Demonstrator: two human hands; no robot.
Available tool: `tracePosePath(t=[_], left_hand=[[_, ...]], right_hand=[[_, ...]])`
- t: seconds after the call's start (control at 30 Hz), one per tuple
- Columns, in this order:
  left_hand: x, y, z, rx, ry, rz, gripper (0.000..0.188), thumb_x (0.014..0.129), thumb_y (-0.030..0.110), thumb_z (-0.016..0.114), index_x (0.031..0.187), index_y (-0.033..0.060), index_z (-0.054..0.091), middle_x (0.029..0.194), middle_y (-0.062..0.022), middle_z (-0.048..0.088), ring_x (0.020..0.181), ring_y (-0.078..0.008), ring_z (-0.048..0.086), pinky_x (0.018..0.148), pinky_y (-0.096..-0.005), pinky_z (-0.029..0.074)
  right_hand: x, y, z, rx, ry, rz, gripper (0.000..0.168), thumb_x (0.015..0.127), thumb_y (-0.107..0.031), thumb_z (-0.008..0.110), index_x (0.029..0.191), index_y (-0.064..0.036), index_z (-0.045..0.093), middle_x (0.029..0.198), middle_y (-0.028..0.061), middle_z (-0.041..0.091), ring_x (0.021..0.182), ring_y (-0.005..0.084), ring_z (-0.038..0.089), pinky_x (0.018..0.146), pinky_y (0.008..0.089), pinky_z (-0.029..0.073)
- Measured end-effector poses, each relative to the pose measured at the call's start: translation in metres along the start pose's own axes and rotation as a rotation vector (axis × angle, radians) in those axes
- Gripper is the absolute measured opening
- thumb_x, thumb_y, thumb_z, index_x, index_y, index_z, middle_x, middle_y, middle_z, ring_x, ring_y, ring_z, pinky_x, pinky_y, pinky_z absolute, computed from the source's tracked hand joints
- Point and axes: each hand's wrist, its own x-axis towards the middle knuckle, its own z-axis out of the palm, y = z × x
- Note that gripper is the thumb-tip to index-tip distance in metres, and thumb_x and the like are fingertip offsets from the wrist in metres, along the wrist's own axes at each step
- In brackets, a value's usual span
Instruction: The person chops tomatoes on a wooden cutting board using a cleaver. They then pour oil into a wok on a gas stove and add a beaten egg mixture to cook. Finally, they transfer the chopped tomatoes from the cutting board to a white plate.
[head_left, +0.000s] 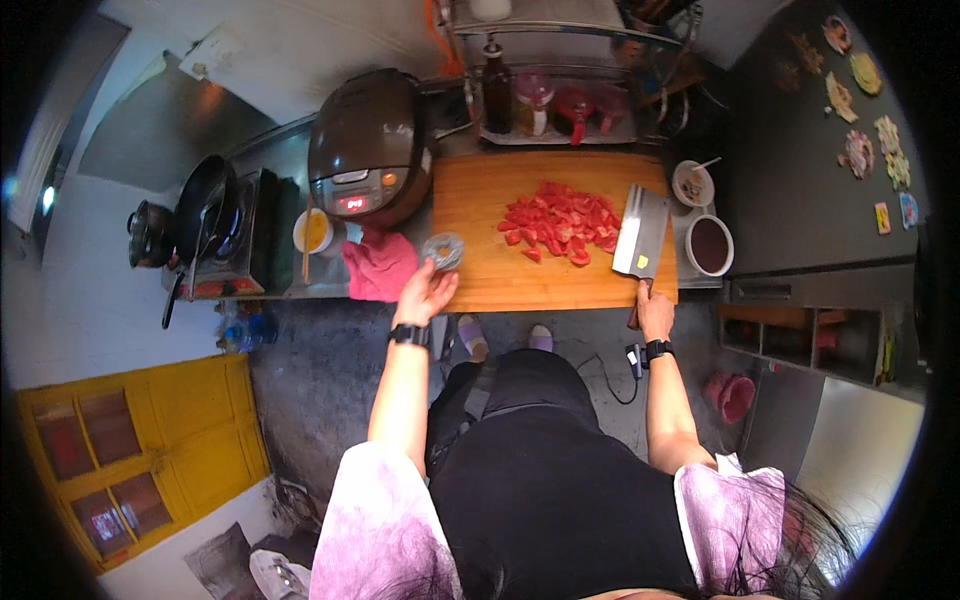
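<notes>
My right hand (655, 313) is closed on the handle of a wide-bladed cleaver (642, 229), whose blade lies over the right part of a wooden cutting board (480, 281). Chopped red tomato pieces (562, 219) are heaped at the board's middle, just left of the blade. My left hand (429, 291) is at the board's left front corner, palm partly up, with its fingertips at a small round translucent object (444, 252); whether they grip it I cannot tell. A pink cloth (380, 264) lies directly left of that hand.
A rice cooker (371, 150) stands behind the cloth. Left of it are a bowl with yellow contents (313, 231) and a black wok (206, 204) on a gas stove. Two bowls (694, 184) (709, 246) sit right of the board. A rack with bottles and jars (559, 139) is behind.
</notes>
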Motion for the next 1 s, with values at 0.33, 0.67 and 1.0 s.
tracePosePath(t=[0.33, 0.67, 1.0], left_hand=[[0.054, 0.0, 0.089, 0.362, 0.108, 0.399, 0.041, 0.099, 0.021, 0.063, 0.135, 0.006, 0.051, 0.122, -0.0132, 0.062, 0.114, -0.0302, 0.059, 0.095, -0.0448, 0.054], [-0.022, 0.047, -0.036, 1.586, 0.938, 0.988, 0.072, 0.079, 0.033, 0.081, 0.143, 0.0244, 0.051, 0.157, -0.018, 0.033, 0.142, -0.0485, 0.026, 0.115, -0.0561, 0.03], [0.028, 0.018, -0.061, 1.656, 0.701, 1.266, 0.037, 0.089, 0.012, 0.058, 0.125, 0.0175, 0.064, 0.141, -0.0142, 0.053, 0.129, -0.0437, 0.043, 0.109, -0.05, 0.039]], right_hand=[[-0.008, -0.009, 0.002, -0.139, 0.027, -0.084, 0.074, 0.099, -0.061, 0.037, 0.09, 0.004, 0.072, 0.078, 0.0268, 0.069, 0.075, 0.0413, 0.07, 0.069, 0.0487, 0.053], [-0.064, 0.068, 0.037, 0.721, -0.378, 0.397, 0.069, 0.103, -0.063, 0.029, 0.092, -0.002, 0.06, 0.059, 0.0094, 0.058, 0.043, 0.0226, 0.058, 0.038, 0.0357, 0.048], [-0.059, 0.058, 0.006, 0.623, -0.724, 0.44, 0.063, 0.102, -0.063, 0.033, 0.102, -0.006, 0.06, 0.07, 0.0095, 0.062, 0.057, 0.0258, 0.064, 0.051, 0.0394, 0.053]])
